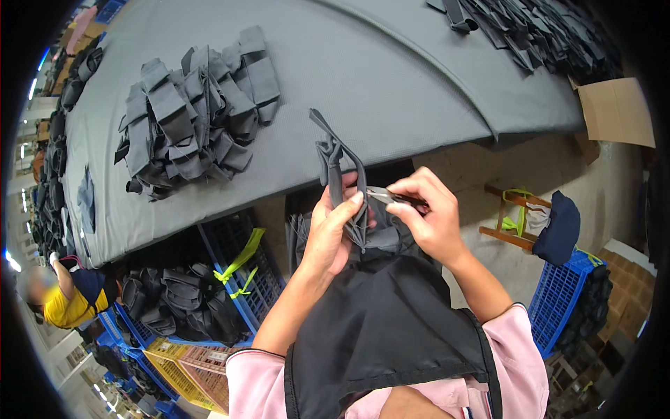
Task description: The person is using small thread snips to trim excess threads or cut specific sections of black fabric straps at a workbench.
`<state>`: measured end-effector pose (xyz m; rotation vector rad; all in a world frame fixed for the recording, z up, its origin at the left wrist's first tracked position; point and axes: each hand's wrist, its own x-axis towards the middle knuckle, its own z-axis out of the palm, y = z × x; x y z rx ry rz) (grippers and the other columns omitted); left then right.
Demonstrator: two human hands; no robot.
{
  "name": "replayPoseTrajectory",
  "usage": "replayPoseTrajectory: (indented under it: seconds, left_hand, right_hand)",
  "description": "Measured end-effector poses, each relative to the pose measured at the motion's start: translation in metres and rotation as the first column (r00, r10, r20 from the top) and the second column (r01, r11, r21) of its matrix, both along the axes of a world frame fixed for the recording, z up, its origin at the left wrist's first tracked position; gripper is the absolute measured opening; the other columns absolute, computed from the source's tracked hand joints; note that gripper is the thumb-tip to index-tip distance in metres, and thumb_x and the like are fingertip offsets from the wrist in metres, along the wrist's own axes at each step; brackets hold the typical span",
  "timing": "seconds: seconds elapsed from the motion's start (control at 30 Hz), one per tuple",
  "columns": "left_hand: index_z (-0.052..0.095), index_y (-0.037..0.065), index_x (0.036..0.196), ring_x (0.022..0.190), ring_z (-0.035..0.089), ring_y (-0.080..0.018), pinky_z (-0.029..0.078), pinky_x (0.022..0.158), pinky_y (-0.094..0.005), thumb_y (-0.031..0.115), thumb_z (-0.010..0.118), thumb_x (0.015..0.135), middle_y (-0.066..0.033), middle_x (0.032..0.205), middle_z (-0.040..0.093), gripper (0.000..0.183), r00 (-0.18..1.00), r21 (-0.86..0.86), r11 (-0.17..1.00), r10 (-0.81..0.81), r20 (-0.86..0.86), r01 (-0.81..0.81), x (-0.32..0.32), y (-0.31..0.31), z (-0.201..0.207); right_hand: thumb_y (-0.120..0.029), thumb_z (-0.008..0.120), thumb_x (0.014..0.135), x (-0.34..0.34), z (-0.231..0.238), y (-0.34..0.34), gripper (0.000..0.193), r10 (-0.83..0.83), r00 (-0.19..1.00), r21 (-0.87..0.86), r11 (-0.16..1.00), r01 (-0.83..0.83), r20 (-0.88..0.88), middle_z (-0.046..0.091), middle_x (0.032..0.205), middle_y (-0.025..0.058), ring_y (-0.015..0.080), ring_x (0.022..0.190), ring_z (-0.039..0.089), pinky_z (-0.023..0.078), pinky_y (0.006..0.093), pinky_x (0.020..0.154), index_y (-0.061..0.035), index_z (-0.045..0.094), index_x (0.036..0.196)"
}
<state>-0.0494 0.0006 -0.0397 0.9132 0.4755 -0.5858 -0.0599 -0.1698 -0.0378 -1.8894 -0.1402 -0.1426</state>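
Observation:
In front of my chest, my left hand [333, 222] grips a dark grey sewn fabric piece [335, 157], its thumb pressed against an edge. The upper end of the piece stands up in folds over the table edge. My right hand [431, 213] is closed around thread snips [380, 195], whose silvery blades point left and meet the edge of the fabric beside my left fingers. Part of their dark handle shows under my right fingers. Below both hands, more dark grey fabric [380, 241] lies over my lap, above a black apron [391, 314].
A grey-covered table [363, 77] spans the far side. It bears a heap of grey fabric strips [188, 119] and another dark pile [530, 31]. Blue crates [558, 297] stand at both sides. A wooden stool [513, 220] is at right. A person in yellow [66, 300] is at far left.

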Motion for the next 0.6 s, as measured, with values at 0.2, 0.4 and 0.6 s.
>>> replayPoseTrajectory:
  seconds: [0.2,0.4,0.6]
  left_hand:
    - [0.042,0.001,0.129,0.095,0.059,-0.0192,0.051,0.085,-0.0357,0.037,0.060,0.089,-0.0106,0.109,0.056,0.057,0.988,-0.086,0.993,0.086,0.125,-0.075,0.003,0.002,-0.005]
    - [0.049,-0.005,0.119,0.111,0.055,-0.0287,0.045,0.098,-0.0403,0.043,0.056,0.089,-0.0235,0.118,0.056,0.058,0.980,-0.164,0.985,0.078,0.183,-0.048,0.013,0.011,-0.010]
    - [0.045,-0.008,0.122,0.118,0.050,-0.0333,0.044,0.100,-0.0436,0.041,0.046,0.093,-0.0224,0.127,0.050,0.058,0.969,-0.270,0.958,0.150,0.197,-0.093,0.021,0.010,-0.006]
  right_hand:
    - [0.004,0.064,0.079,0.000,0.022,0.025,0.016,-0.027,0.987,0.307,0.949,0.075,-0.157,0.056,0.089,0.0066,0.0142,0.088,0.063,0.050,0.0242,0.074,0.0033,0.058,0.094]
    - [0.003,0.066,0.078,-0.019,-0.001,0.033,0.019,0.055,0.916,0.467,0.871,0.150,-0.397,0.052,0.089,0.0036,0.0077,0.073,0.056,0.046,0.0219,0.061,0.0009,0.057,0.094]
    - [0.005,0.066,0.077,-0.034,-0.008,0.026,0.022,0.030,0.964,0.159,0.987,0.013,-0.264,0.051,0.088,0.0051,0.0083,0.066,0.055,0.044,0.0203,0.054,0.0016,0.056,0.096]
